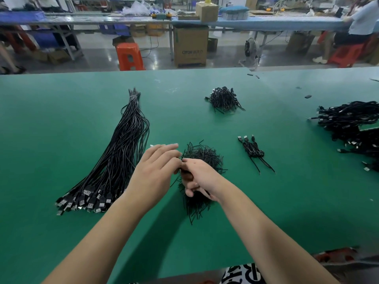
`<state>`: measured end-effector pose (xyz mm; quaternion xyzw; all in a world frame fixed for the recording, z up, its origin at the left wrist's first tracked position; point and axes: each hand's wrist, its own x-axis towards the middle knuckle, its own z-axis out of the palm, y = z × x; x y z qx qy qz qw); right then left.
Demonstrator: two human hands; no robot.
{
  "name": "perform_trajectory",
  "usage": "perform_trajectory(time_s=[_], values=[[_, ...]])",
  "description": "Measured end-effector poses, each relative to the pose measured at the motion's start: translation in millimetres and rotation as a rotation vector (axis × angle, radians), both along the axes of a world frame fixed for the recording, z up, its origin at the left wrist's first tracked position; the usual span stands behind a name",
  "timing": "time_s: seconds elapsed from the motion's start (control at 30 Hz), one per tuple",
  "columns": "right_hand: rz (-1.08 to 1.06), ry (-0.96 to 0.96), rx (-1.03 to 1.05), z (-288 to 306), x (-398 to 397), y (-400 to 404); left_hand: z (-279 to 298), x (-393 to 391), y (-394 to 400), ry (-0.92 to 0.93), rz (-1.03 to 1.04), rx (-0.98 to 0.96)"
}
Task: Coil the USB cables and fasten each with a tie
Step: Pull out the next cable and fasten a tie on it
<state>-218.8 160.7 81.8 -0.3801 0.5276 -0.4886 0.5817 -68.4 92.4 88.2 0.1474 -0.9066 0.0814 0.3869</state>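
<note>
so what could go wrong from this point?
1. Both hands work right over the loose tie pile; the left hand pinching at its edge could drag out extra ties or scatter them.
2. The right hand grips a dark bundle, mostly hidden; if that grip slackens before a tie goes on, the coil may spring open.
3. The long uncoiled cable bundle lies beside the left forearm and could get swept.

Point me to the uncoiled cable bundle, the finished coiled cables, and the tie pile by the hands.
uncoiled cable bundle [125, 144]: head view, mid-length strands.
finished coiled cables [253, 149]: head view, coiled middle.
tie pile [205, 154]: head view, pile's top.
</note>
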Motion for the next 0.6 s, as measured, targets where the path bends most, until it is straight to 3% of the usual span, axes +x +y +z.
perform_trajectory(time_s=[0.27, 0.33, 0.43, 0.6], values=[[-0.057, 0.021, -0.047, -5.6, 11.2, 3.1, 8.7, -7.7, 7.1, 0.220, 0.123, 0.741], [-0.057, 0.252, -0.125, -5.4, 10.0, 3.9, 11.8, -9.7, 5.4, 0.235, 0.153, 0.871], [-0.058, 0.779, -0.246, -6.6, 8.4, 4.0, 17.6, -11.1, -0.4, 0.199, 0.179, 1.000], [-0.003, 1.020, -0.265, -4.6, 9.5, 7.6, 21.2, -7.1, -5.3, 0.121, 0.215, 1.182]])
